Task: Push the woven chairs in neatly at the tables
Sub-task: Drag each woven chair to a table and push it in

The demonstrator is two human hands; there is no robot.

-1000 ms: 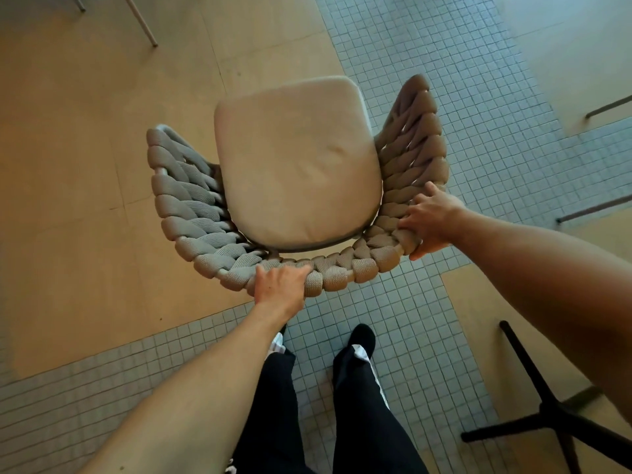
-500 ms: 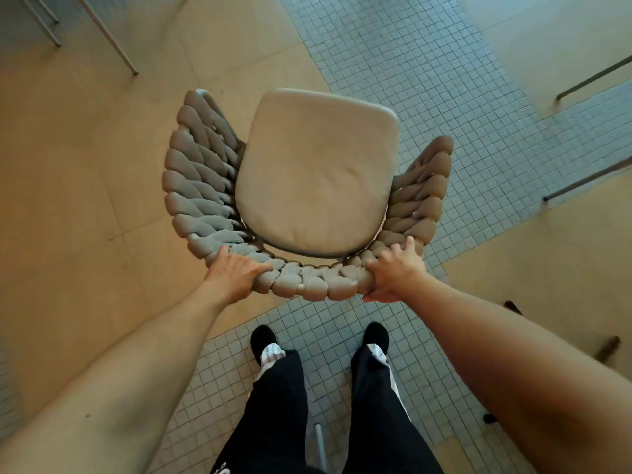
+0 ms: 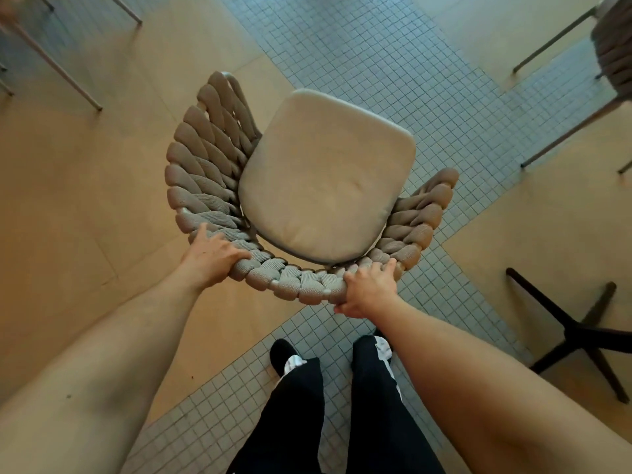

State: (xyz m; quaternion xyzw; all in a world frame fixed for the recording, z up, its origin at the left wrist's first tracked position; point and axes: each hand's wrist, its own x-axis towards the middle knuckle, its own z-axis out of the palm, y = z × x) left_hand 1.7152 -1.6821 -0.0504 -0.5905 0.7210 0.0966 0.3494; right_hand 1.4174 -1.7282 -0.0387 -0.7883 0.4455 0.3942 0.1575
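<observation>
A woven chair [image 3: 205, 172] with a thick braided grey-beige back and a pale seat cushion [image 3: 325, 179] stands on the floor right below me, seat pointing away and to the right. My left hand [image 3: 212, 258] grips the braided back rim at its left rear corner. My right hand [image 3: 369, 292] grips the same rim at the right rear. My legs in black trousers stand just behind the chair. No table top is in view.
A black cross-shaped table base [image 3: 574, 333] lies on the floor at the right. Thin metal legs [image 3: 61, 63] show at the top left. Another woven chair [image 3: 612, 53] with legs sits at the top right. The floor mixes tan panels and small grey tiles.
The chair has turned clockwise so its seat points more to the right. My left hand slid along the rim to the left corner, and my right hand moved from the right arm to the rear rim.
</observation>
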